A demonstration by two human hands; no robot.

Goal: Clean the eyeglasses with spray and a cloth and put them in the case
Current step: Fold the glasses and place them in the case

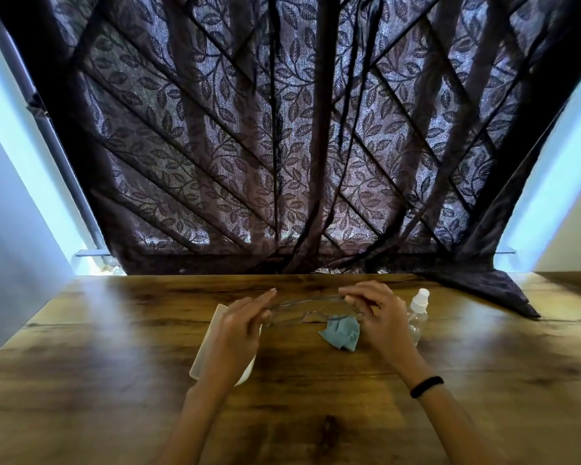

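pinching the clear eyeglasses (311, 307) at each temple above the desk (114, 414), both hands (240, 325) (374, 312) grip light, fragile frames best held off the lenses.

Left hand (239, 325), right hand (376, 313) raised, pinching (fingers curled).

Black band (426, 386) on right wrist

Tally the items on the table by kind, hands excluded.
Glasses: 1 (clear frame, held in both hands)
Cloth: 1 (blue, crumpled)
Spray bottle: 1 (clear, white cap)
Case: 1 (white, partly under the left hand)
Total: 4
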